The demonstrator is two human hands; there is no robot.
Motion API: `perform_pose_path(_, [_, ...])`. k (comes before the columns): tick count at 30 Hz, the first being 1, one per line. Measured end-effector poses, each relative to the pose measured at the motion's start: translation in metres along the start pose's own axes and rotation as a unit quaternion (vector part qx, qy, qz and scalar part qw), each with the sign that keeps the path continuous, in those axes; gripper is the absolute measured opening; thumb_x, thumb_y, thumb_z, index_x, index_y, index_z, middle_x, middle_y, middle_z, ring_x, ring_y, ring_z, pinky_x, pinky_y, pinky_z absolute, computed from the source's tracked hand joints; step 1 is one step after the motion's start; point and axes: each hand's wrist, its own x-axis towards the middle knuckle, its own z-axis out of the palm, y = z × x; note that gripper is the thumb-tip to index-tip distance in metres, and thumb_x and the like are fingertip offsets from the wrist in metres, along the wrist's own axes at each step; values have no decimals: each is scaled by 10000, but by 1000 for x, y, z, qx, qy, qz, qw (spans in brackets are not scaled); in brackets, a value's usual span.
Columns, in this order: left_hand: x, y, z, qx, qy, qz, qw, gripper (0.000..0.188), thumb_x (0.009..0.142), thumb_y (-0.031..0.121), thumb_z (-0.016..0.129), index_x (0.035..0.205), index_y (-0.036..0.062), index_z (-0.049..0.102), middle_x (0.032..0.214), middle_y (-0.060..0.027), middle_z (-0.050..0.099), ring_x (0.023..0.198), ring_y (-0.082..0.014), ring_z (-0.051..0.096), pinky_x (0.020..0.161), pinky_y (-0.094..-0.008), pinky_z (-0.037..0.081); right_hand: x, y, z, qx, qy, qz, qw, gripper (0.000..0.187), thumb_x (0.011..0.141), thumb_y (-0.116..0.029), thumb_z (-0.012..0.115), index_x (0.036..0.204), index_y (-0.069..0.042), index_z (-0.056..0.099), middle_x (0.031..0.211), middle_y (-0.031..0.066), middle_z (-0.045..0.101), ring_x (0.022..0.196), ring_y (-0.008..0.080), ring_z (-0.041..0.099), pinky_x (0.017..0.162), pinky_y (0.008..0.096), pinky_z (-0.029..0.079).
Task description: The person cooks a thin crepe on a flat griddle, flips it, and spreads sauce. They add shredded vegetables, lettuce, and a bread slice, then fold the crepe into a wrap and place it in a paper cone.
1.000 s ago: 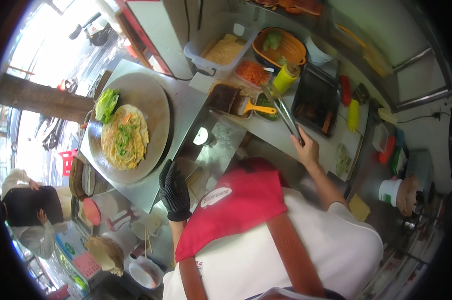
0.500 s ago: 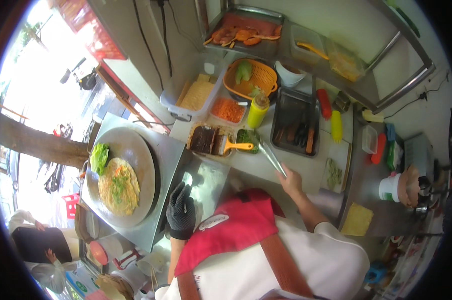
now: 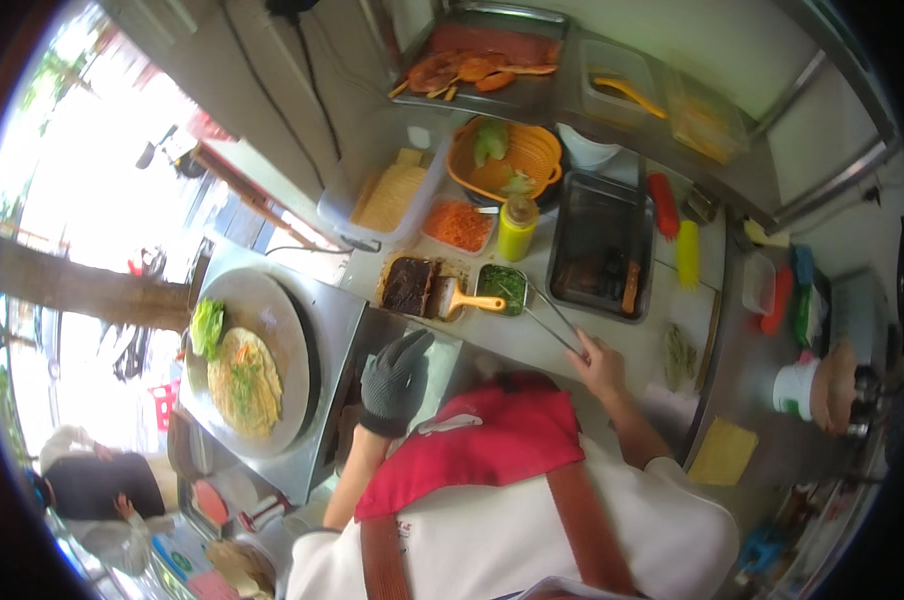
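My right hand (image 3: 602,368) holds metal tongs (image 3: 552,305), their arms spread and their tips at a small tub of chopped greens (image 3: 502,290). My left hand (image 3: 394,380), in a dark dotted glove, is between the round griddle (image 3: 287,330) and my red apron (image 3: 472,445). Its fingers look stretched out, and I see nothing in them. On the griddle lies a pancake (image 3: 244,385) topped with green bits and some orange. Lettuce (image 3: 207,328) rests beside it. A brush (image 3: 472,300) with an orange handle sits in a tub of dark sauce (image 3: 409,283).
Behind the tubs are shredded carrot (image 3: 459,224), a yellow bottle (image 3: 517,230) and an orange basket (image 3: 517,165). A black tray (image 3: 597,240) stands to the right. A meat tray (image 3: 497,60) sits on the shelf. Another person (image 3: 102,487) is outside at lower left.
The tongs have spread apart, with their tips now at the greens. My left hand has moved up and right, its fingers stretching out. The whole view has shifted slightly.
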Motion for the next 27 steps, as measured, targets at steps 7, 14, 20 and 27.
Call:
perform_pose_path(7, [103, -69, 10, -44, -20, -19, 999, 299, 817, 169, 580, 1104, 87, 605, 1044, -153, 617, 943, -343, 587, 823, -386, 475, -1, 25, 15, 163, 124, 57, 977, 457, 809, -164, 677, 1217, -15, 534, 687, 38, 535, 548, 131, 511, 513, 273, 433])
perform_pose_path(14, [241, -210, 77, 198, -141, -223, 944, 398, 790, 227, 565, 1168, 106, 590, 1173, -161, 580, 1072, -330, 555, 900, -391, 453, -2, 30, 4, 193, 3, -14, 981, 436, 793, -128, 682, 1172, 36, 541, 703, 32, 539, 553, 103, 494, 506, 246, 419])
perform_pose_path(20, [267, -267, 128, 224, -152, -290, 918, 675, 628, 382, 784, 1172, 60, 548, 1165, -220, 560, 1103, -364, 527, 926, -403, 443, -21, 29, 11, 254, -18, 57, 965, 474, 780, -149, 701, 1189, 15, 527, 710, 23, 534, 561, 94, 483, 535, 241, 427])
perform_pose_path(27, [286, -275, 135, 209, -172, -317, 909, 600, 569, 333, 830, 1069, 61, 639, 1102, -199, 606, 1044, -337, 575, 870, -397, 472, -3, 20, 16, 267, -36, 114, 956, 483, 790, -233, 696, 1173, 12, 533, 749, 10, 559, 643, 82, 520, 585, 232, 440])
